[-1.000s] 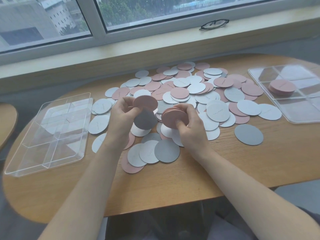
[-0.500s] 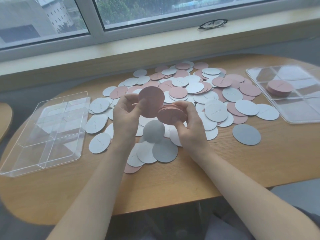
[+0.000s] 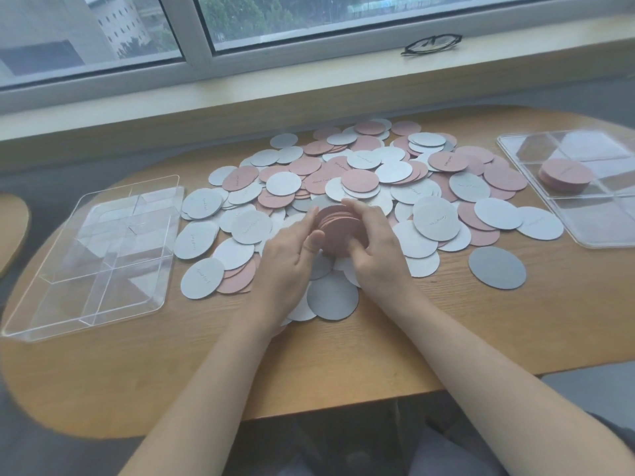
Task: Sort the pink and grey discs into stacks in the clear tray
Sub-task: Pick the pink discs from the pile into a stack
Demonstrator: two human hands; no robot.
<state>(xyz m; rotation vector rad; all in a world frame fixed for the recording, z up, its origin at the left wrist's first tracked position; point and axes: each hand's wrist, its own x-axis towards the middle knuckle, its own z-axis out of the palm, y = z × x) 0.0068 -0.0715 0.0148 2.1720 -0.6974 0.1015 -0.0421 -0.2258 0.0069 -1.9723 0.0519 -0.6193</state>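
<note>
Both hands clasp one pink stack (image 3: 338, 224)

Left hand (image 3: 287, 259) and right hand (image 3: 376, 249) curl round it — above the loose disc pile (image 3: 395, 180) on the table (image 3: 343, 365).

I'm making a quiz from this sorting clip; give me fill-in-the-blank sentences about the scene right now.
1. Both hands, left hand and right hand, hold a stack of ___ discs.
2. The tray on the right already holds a ___ stack.
3. The tray on the left holds ___ discs.
4. On the windowsill lies a pair of ___.

Missing: pink; pink; no; glasses
</note>
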